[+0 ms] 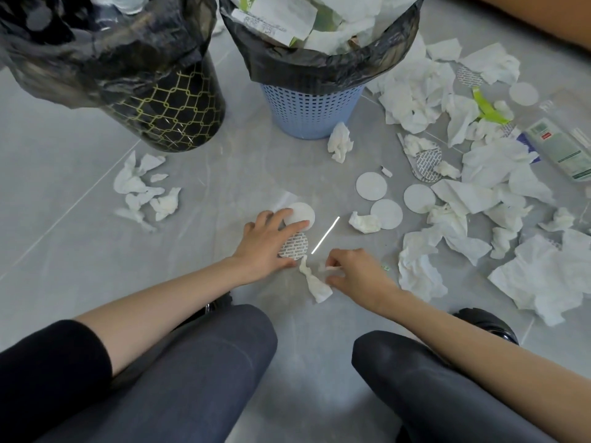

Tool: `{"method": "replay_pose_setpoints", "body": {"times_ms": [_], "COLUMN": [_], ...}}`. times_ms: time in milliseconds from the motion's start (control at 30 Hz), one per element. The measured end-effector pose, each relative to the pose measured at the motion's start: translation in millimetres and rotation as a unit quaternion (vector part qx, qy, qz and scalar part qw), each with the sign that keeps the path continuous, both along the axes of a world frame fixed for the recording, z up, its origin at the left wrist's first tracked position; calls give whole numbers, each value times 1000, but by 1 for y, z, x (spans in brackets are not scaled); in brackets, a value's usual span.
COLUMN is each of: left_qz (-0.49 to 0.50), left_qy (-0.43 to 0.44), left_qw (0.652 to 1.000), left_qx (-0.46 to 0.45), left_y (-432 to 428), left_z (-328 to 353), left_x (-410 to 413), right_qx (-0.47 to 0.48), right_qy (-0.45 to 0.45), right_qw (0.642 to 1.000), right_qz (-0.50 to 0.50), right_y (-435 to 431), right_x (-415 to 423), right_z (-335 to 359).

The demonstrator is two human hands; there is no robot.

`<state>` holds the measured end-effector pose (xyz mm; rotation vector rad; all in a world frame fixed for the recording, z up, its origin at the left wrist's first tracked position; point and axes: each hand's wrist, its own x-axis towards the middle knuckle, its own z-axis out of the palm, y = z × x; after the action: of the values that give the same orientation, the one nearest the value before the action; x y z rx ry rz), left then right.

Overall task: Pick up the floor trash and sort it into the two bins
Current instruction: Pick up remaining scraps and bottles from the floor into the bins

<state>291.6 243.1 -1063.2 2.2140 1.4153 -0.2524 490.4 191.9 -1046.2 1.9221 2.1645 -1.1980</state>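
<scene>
Left hand [268,241]: fingers spread flat, pressing a printed seal [294,246] and a white disc [300,214] to the floor [80,193]; the seal's print is unreadable. Right hand [355,273]: fingertips pinch a tissue [315,282], which trails toward the left thumb. Beyond the fingers stand a black bin [179,113] and a blue bin [311,111]; its paper labels are illegible.
</scene>
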Motion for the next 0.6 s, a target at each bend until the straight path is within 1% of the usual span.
{"method": "replay_pose_setpoints", "body": {"times_ms": [167, 233, 300, 433, 500, 600], "left_qz": [37, 38, 42, 58, 71, 75], "left_qy": [-44, -44, -33, -17, -34, -61], "left_qw": [998, 998, 999, 998, 997, 995], "left_qx": [18, 10, 1, -10, -9, 0], "left_y": [4, 5, 8, 12, 11, 8], "left_z": [-1, -1, -1, 1, 2, 0], "left_x": [2, 4, 5, 7, 7, 6], "right_qx": [-2, -11, -52, -111, -111, -73], "right_qy": [68, 95, 95, 23, -2, -12], "right_qw": [995, 992, 993, 993, 992, 994], "right_qz": [-74, -87, -55, 46, 65, 76], "right_y": [19, 23, 20, -1, -6, -8], "right_x": [11, 5, -8, -26, -24, -20], "right_z": [18, 25, 25, 6, -2, -7]}}
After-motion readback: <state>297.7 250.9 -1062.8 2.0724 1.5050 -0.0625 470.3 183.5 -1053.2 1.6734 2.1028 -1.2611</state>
